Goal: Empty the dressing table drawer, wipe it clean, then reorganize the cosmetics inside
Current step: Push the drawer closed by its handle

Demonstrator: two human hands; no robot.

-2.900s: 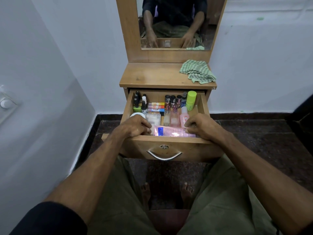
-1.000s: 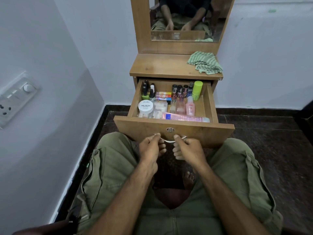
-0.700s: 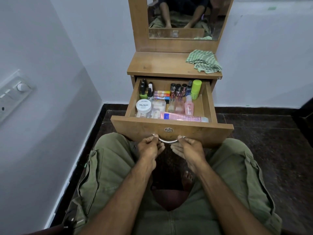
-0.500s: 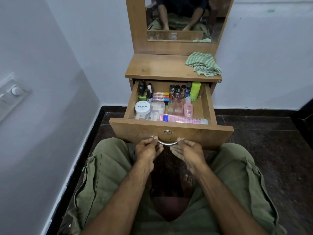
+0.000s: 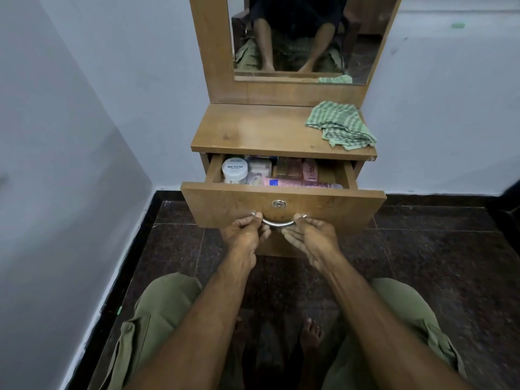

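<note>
Seen from the head camera, looking down: a wooden drawer (image 5: pixel 281 204) stands partly open under the desk (image 5: pixel 253 130) top, well short of fully out. Both hands grip its curved metal handle (image 5: pixel 278 223) from below, the left hand (image 5: pixel 244 235) curled around the left end, the right hand (image 5: pixel 309 237) around the right end. Inside the drawer lie cosmetics: a white nail polish jar (image 5: pixel 235 168) at the left and a pink tube (image 5: pixel 301 183) along the front. A green striped cloth (image 5: pixel 339 125) sits on the desk's right side, below a mirror (image 5: pixel 304 38).
</note>
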